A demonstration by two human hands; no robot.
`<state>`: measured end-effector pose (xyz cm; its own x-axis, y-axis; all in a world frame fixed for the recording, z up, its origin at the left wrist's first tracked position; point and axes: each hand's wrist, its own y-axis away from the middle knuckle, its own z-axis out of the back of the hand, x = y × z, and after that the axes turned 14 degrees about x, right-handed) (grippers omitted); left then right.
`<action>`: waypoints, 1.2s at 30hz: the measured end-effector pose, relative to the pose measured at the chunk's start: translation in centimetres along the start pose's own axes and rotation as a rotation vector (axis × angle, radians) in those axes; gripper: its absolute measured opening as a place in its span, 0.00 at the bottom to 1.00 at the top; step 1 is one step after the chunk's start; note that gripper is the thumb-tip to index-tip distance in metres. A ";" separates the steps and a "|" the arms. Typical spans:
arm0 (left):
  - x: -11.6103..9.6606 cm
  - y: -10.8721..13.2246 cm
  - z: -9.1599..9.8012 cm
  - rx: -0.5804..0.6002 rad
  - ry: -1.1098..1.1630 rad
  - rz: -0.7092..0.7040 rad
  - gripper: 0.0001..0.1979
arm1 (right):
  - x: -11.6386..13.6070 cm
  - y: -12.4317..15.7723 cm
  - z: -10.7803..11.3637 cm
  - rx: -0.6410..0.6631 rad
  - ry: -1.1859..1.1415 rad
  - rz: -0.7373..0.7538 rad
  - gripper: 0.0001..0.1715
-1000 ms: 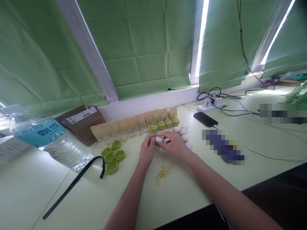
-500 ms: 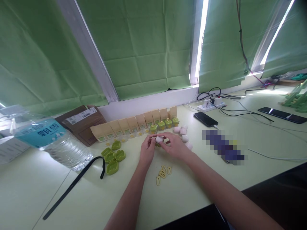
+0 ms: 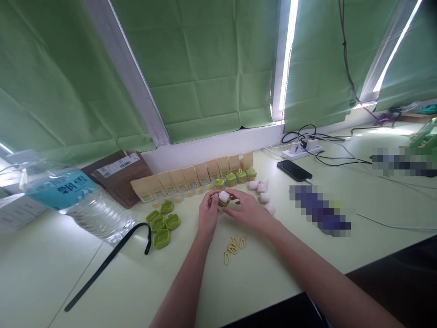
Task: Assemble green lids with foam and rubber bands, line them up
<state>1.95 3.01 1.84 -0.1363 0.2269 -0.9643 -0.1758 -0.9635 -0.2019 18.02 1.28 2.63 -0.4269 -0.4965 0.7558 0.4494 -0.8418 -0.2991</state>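
Note:
Between my hands sits a white rounded block (image 3: 224, 197), seated in a small green cover (image 3: 223, 204) that shows beneath it. My left hand (image 3: 209, 210) grips the cover from the left with its thumb against the near side. My right hand (image 3: 246, 207) closes on the same piece from the right, its fingers partly hidden behind it. More white-pink blocks (image 3: 262, 187) lie just right of my right hand. Several yellow loops (image 3: 232, 247) rest on the table in front. To the left is a cluster of open green covers (image 3: 161, 238).
Along the back stands a row of kraft-paper bags (image 3: 188, 176), some with green covered pieces (image 3: 231, 178) before them. A water bottle (image 3: 99, 214), cardboard box (image 3: 118, 175) and black strap (image 3: 107, 262) occupy the left. Rightward are a phone (image 3: 294, 170) and a power strip (image 3: 302, 151).
The white block has tilted upright and more of the green cover now shows under it. My right fingers have shifted from the block's top to its side.

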 end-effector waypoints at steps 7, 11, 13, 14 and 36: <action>0.4 -0.2 -0.1 0.056 0.013 -0.038 0.20 | 0.2 0.0 0.3 -0.070 -0.027 -0.007 0.25; 0.8 -0.4 0.4 -0.039 -0.040 0.014 0.15 | -0.2 -0.2 0.2 -0.156 -0.022 -0.037 0.29; 1.0 -0.5 0.6 -0.089 -0.039 0.044 0.13 | -0.2 -0.3 0.2 -0.195 -0.057 -0.028 0.33; 1.1 -0.6 0.7 -0.105 -0.034 0.052 0.13 | -0.1 -0.3 0.3 -0.212 -0.073 -0.017 0.34; 1.0 -0.5 0.6 -0.070 -0.071 0.017 0.12 | 0.2 0.2 -0.5 0.179 0.106 -0.046 0.28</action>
<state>1.32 3.75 1.09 -0.2076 0.2178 -0.9536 -0.1047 -0.9742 -0.1998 17.59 0.90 2.46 -0.5262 -0.4857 0.6980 0.5556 -0.8178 -0.1502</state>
